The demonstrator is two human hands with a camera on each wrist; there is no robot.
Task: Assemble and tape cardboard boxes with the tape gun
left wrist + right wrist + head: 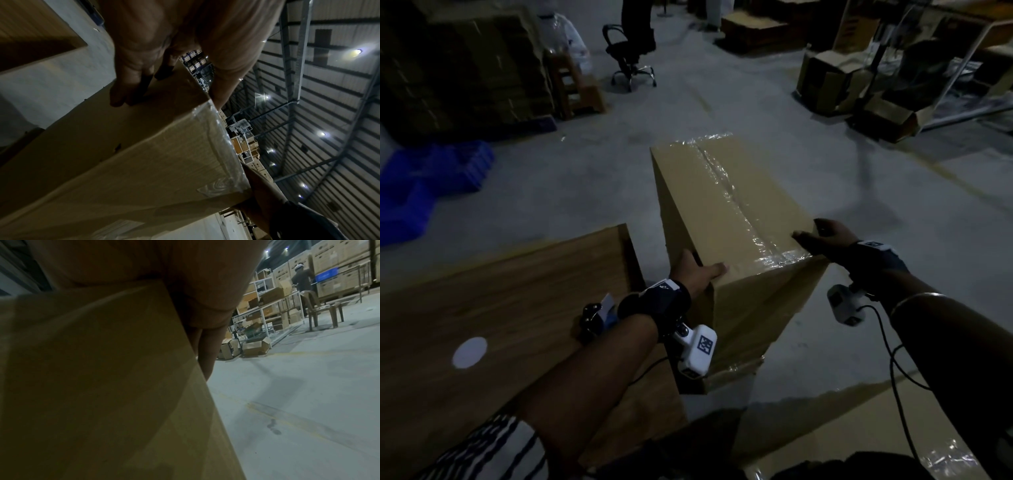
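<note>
A tall box is held tilted between both hands, just right of a wooden table and above the grey floor. Clear tape runs along its upward-facing seam and wraps over the near edge. The left hand clasps the box's near left corner, thumb on the taped face; in the left wrist view its fingers lie spread on the side panel. The right hand holds the near right edge, thumb over the taped face, and in the right wrist view its fingers reach down behind the cardboard. The tape gun lies on the table beside the left wrist, apart from both hands. A flat sheet of cardboard lies on the floor at bottom right. Farther off stand an office chair, blue crates and stacked cartons
</note>
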